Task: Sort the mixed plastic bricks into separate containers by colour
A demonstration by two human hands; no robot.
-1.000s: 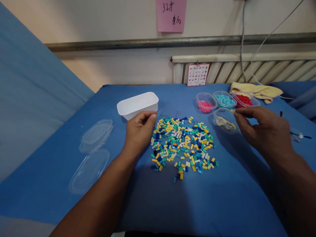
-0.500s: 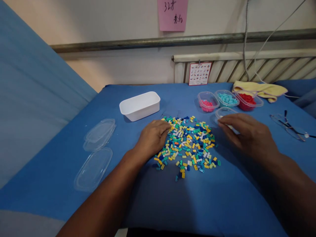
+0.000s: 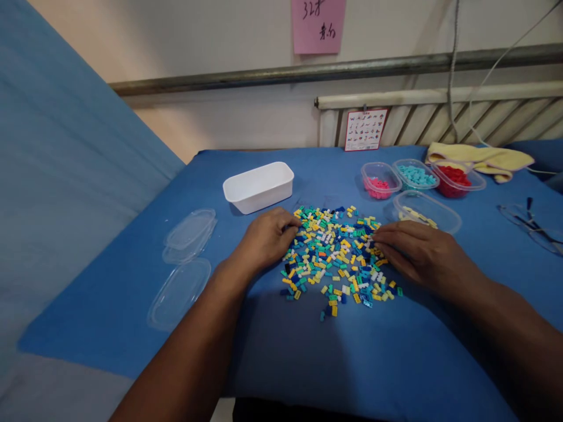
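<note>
while left hand (image 3: 266, 241) arches, right hand (image 3: 420, 253) (straighter) opposite

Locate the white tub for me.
In the head view, the white tub stands left of centre on the table, just beyond the left hand and up-left of the bricks.
</note>
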